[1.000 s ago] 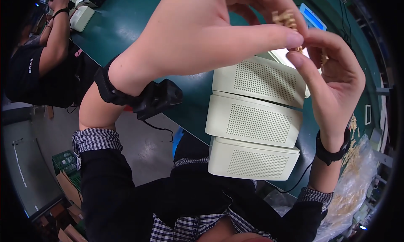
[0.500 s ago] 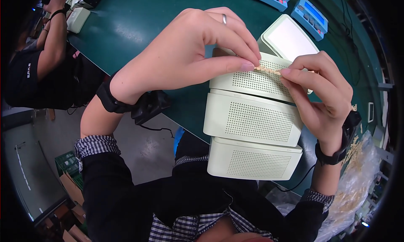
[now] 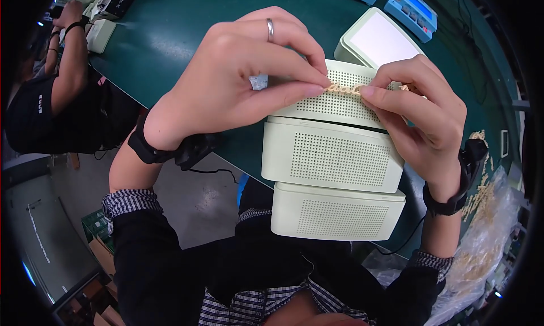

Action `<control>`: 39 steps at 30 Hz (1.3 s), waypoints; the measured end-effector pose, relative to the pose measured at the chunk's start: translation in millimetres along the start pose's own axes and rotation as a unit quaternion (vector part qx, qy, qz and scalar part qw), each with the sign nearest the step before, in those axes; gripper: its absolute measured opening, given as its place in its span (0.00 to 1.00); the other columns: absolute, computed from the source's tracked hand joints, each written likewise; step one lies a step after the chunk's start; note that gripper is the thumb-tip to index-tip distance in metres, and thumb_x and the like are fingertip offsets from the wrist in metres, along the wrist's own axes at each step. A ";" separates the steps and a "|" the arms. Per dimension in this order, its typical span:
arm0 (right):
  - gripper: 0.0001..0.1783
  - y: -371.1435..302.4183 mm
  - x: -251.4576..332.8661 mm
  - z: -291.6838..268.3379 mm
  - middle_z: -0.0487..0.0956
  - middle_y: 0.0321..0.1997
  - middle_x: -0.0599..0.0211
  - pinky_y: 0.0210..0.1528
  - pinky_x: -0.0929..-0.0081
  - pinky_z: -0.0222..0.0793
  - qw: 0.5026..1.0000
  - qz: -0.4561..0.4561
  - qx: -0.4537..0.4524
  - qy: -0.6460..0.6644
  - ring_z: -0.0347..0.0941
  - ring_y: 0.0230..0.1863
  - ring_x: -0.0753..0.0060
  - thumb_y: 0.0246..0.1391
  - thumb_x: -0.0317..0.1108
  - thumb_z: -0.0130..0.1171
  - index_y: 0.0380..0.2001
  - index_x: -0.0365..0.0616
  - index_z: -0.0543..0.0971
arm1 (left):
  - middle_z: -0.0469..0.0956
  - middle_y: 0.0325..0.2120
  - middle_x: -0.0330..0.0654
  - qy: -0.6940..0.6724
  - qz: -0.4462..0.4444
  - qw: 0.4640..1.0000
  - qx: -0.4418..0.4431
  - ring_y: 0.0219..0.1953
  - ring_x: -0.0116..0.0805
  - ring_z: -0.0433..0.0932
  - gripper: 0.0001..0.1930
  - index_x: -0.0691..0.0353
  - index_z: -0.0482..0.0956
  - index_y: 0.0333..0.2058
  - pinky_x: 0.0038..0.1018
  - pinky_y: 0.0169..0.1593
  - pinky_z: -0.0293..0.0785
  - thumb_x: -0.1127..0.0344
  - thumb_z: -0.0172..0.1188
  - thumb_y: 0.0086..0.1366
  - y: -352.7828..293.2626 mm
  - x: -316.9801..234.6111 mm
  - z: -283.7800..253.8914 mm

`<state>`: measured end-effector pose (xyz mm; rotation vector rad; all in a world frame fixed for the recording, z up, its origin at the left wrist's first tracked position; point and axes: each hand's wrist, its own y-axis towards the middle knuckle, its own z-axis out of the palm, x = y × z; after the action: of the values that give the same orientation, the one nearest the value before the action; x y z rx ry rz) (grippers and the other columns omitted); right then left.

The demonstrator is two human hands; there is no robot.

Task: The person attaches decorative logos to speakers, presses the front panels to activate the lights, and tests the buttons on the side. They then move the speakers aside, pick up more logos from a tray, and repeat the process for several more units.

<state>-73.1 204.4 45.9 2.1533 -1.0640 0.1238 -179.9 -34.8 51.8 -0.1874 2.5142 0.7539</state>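
Left hand (image 3: 235, 71): grip closed, thumb and fingertips pinching left end of tan strip (image 3: 343, 89). Right hand (image 3: 428, 108): grip closed on right end, more tan pieces (image 3: 409, 88) by curled fingers. Strip stretched above far pale box (image 3: 323, 106); contact, cannot tell. Two matching boxes (image 3: 340, 161) nearer person. Green counter (image 3: 170, 37) beneath; blue device (image 3: 412, 12) beyond.

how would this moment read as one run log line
left hand: pinching gold-coloured strip; right hand: pinching same strip; nearby: cream perforated boxes; beyond: blue devices
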 end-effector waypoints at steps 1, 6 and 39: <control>0.13 0.4 -0.6 -0.3 0.79 0.35 0.64 0.27 0.80 0.63 1.000 -0.002 0.007 -0.005 0.70 0.30 0.71 0.41 0.18 0.68 0.34 0.41 0.84 | 0.82 0.35 0.40 0.000 0.000 1.000 0.001 0.39 0.36 0.77 0.08 0.62 0.86 0.33 0.28 0.41 0.74 0.76 0.70 0.51 -0.7 -1.1 0.8; 0.13 0.2 -4.5 -2.1 0.79 0.38 0.65 0.29 0.79 0.64 0.999 0.017 0.028 0.023 0.70 0.33 0.71 0.41 0.20 0.68 0.34 0.42 0.85 | 0.82 0.37 0.42 0.104 0.089 0.990 0.009 0.44 0.42 0.79 0.12 0.66 0.84 0.35 0.31 0.39 0.75 0.67 0.70 0.53 -4.7 0.1 2.1; 0.19 -4.2 -38.3 129.5 0.80 0.40 0.69 0.49 0.79 0.68 0.880 0.298 0.079 0.361 0.75 0.44 0.78 0.53 0.41 0.67 0.42 0.38 0.80 | 0.82 0.39 0.46 -0.243 -0.466 0.830 0.185 0.40 0.29 0.82 0.27 0.71 0.80 0.48 0.21 0.40 0.76 0.54 0.68 0.59 -47.3 63.4 21.6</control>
<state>-123.3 148.2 -66.2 1.5864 -1.2188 1.2322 -212.7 -61.8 -18.2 -0.8765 1.6989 -0.0976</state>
